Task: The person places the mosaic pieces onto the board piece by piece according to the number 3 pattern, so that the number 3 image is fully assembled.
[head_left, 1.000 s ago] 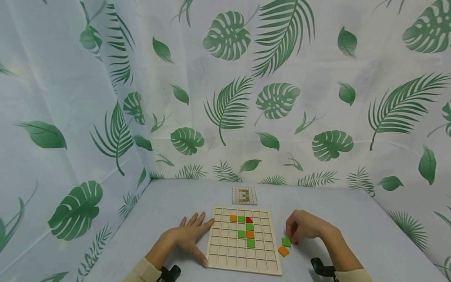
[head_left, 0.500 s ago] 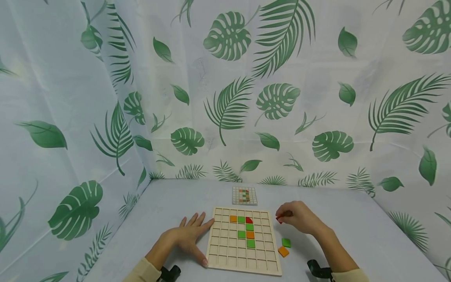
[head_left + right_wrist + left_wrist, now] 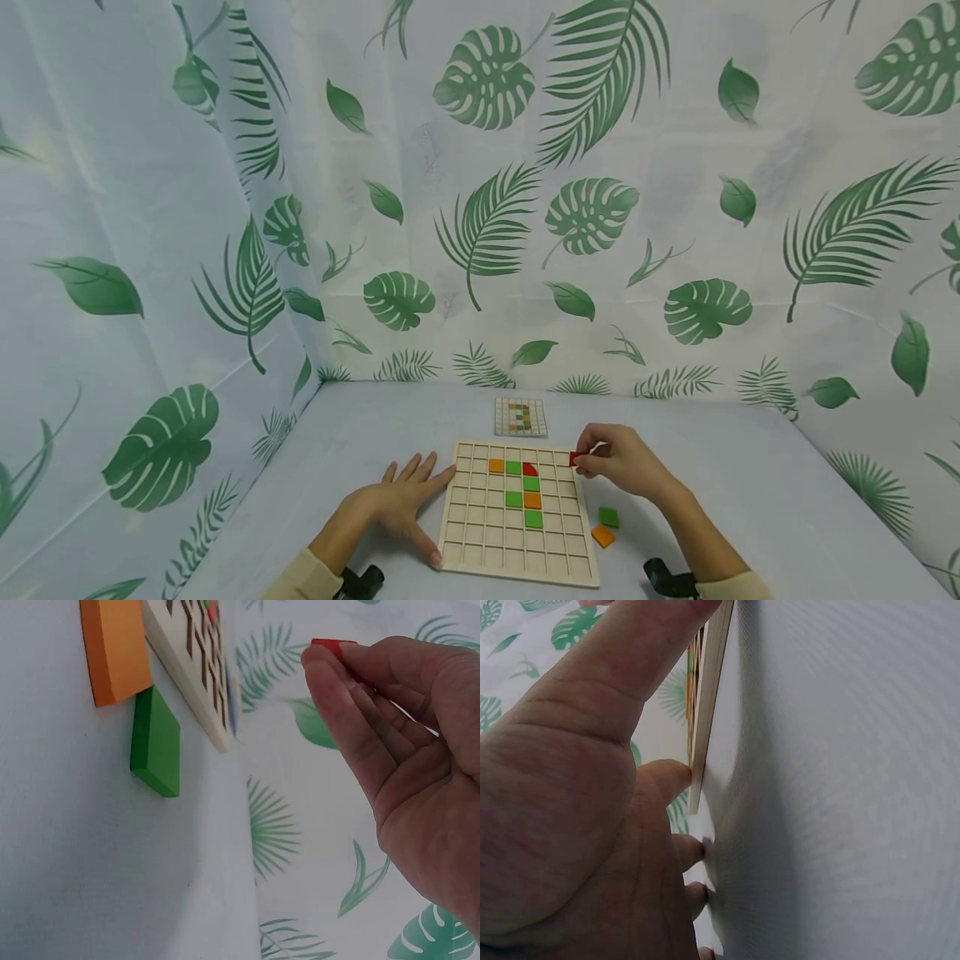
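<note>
My right hand (image 3: 622, 460) pinches a red tile (image 3: 334, 642) between thumb and fingertips, at the far right corner of a wooden grid board (image 3: 480, 533). Fingers spread, my left hand (image 3: 401, 504) rests at the board's left side, thumb at the near corner and index fingertip on the left edge. Set in the board's cells are an orange tile (image 3: 497, 466), a red rounded tile (image 3: 530, 469), several green tiles (image 3: 513, 499) and a second orange tile (image 3: 532, 500). In the left wrist view the board's edge (image 3: 705, 712) shows beside the thumb.
To the right of the board, a loose green tile (image 3: 608, 517) and a loose orange tile (image 3: 603, 536) lie on the white tabletop (image 3: 712, 467). Behind the board lies a small pattern card (image 3: 521, 417) with a coloured grid. Leaf-printed cloth (image 3: 600, 333) hangs around the table.
My right hand has lifted the red tile from beside the loose green tile and carried it left and away to the board's far right corner. The left hand has stayed put.
</note>
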Demonstrator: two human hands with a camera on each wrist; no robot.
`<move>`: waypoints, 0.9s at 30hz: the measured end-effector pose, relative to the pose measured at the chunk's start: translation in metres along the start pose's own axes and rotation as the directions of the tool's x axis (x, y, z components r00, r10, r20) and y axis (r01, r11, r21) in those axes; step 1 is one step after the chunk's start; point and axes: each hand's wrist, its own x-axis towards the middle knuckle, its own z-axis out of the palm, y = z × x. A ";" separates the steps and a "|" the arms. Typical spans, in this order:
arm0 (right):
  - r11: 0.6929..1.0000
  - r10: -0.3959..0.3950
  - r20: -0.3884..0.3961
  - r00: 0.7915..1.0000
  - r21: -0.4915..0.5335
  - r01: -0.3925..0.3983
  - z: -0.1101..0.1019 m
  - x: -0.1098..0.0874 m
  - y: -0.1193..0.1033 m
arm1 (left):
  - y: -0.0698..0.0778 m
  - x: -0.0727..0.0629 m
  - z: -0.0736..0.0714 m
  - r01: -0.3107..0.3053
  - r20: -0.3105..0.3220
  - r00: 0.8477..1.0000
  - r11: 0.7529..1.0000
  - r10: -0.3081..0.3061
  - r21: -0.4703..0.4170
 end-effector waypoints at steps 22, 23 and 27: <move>0.996 -0.092 0.119 0.989 -0.006 0.094 0.024 0.006 -0.007 | -0.001 0.000 0.001 -0.013 -0.001 1.000 1.000 0.013 -0.009; 0.995 -0.096 0.126 0.987 0.007 0.096 0.025 0.007 -0.007 | -0.001 0.000 0.001 -0.012 -0.002 1.000 1.000 0.012 -0.008; 0.994 -0.104 0.159 0.982 0.046 0.098 0.029 0.009 -0.008 | -0.001 0.000 0.001 -0.007 -0.005 1.000 1.000 0.007 -0.005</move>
